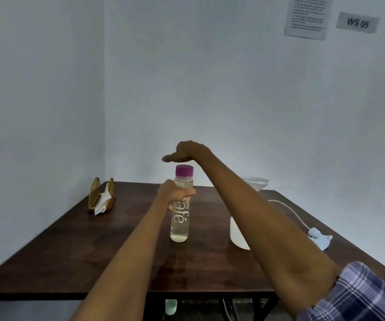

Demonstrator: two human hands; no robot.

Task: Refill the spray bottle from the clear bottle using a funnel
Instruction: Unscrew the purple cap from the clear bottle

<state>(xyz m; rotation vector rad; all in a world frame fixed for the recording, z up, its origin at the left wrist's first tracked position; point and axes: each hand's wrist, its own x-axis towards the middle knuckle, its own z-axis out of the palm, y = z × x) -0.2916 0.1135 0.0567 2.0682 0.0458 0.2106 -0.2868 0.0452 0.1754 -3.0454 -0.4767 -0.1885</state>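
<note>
Frame center: left hand (175,193) grips clear bottle (180,216) at its upper body; right hand (186,152) hovers just above purple cap (184,170), fingers loose, holding nothing. Bottle upright w/ clear liquid, white lettering.

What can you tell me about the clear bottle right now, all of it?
The clear bottle stands upright near the middle of the brown table. It looks like clear plastic with white lettering, nearly full of clear liquid, purple cap still on. The left hand grips its upper body; the right hand hovers just above the cap.
</note>
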